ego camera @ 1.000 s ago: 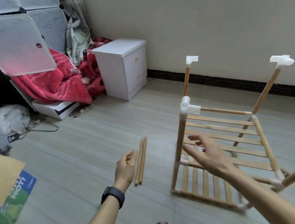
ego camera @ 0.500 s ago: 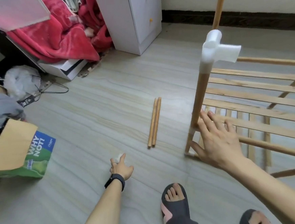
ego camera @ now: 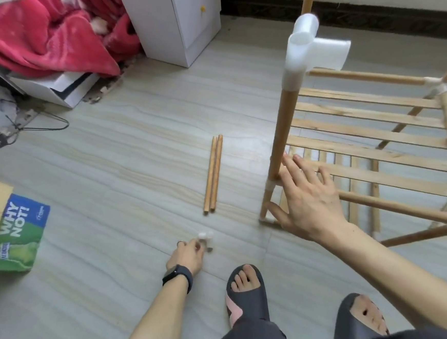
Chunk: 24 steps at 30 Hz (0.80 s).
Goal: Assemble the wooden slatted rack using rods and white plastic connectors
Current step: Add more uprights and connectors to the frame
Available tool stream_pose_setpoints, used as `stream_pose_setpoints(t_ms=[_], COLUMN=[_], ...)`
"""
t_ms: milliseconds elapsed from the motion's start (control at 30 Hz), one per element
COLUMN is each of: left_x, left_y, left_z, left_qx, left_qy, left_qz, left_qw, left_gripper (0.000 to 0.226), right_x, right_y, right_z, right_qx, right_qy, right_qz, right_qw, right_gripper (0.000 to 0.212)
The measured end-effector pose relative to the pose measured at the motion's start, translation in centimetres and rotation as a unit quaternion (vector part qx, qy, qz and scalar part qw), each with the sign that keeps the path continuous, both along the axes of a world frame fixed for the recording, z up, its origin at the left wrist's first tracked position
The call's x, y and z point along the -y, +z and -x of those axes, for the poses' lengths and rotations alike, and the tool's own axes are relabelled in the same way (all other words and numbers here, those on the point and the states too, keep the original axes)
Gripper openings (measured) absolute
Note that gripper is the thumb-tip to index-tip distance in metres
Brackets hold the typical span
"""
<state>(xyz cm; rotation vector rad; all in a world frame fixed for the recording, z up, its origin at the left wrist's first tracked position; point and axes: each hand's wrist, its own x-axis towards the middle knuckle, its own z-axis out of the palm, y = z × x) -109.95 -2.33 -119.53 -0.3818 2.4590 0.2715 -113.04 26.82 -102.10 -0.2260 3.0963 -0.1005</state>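
Left hand low on the floor, fingers curled round a small white connector; right hand spread, grasping nothing, by the near upright of the rack standing at right. We should pinch firmly before lifting and brace that upright; loose rods lie between.

Pale wood-grain floor carries a pair of loose rods lying side by side; right of the rods stands the slatted rack, beyond them a white cabinet, well left a green bag
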Motion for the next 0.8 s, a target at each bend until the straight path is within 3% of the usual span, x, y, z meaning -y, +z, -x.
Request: stream_pose_setpoints(t_ms=[133, 267, 500, 567, 667, 800], left_x=[-2.5, -3.6, -5.1, -5.6, -6.9, -9.4], left_y=[0.1, -0.1, -1.3, -0.2, 4.3, 13.7], left_z=[-0.6, 0.0, 2.2, 2.7, 3.8, 5.4], left_qx=[-0.023, -0.049, -0.044, -0.045, 0.007, 0.111], left_qy=[0.006, -0.031, -0.076, -0.011, 0.039, 0.005], left_qz=[0.018, -0.065, -0.070, -0.153, -0.327, -0.457], left_qw=[1.000, 0.996, 0.994, 0.987, 0.944, 0.882], left_gripper=[0.047, 0.064, 0.029, 0.030, 0.037, 0.054], right_x=[-0.4, -0.9, -0.9, -1.0, -1.5, -3.0], right_y=[-0.1, -0.2, -0.5, -0.3, 0.7, 4.4], right_z=[-0.1, -0.2, -0.3, -0.3, 0.0, -0.1], right_qx=[0.009, 0.014, 0.001, 0.019, 0.072, 0.106], right_qy=[0.007, 0.026, 0.032, 0.041, 0.055, 0.017], right_qz=[-0.003, -0.002, 0.012, 0.018, 0.081, 0.323], right_qw=[1.000, 1.000, 0.999, 0.999, 0.993, 0.940], right_gripper=[0.095, 0.098, 0.097, 0.097, 0.097, 0.073])
